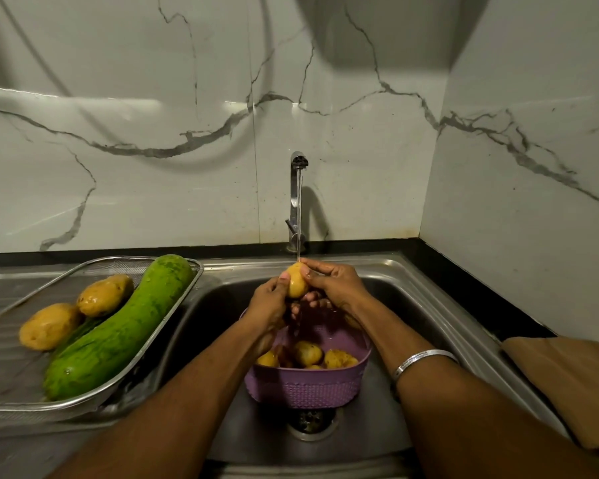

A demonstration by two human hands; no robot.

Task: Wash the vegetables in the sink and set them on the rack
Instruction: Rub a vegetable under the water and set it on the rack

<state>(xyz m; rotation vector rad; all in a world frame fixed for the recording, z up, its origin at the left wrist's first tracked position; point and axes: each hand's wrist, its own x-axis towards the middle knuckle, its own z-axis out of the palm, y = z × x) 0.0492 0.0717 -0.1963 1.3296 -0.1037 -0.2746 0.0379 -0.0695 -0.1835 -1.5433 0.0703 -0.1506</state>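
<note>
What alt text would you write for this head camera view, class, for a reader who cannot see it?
Both hands, left hand and right hand, hold a potato under the running tap above a purple basket of potatoes standing in the steel sink. On the rack to the left lie two washed potatoes and a long green gourd.

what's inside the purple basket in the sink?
The purple woven-pattern plastic basket holds wet yellow-brown potatoes; at least three show. The left forearm and the basket's near wall cover the rest, so the full count and the bottom are hidden.
</note>
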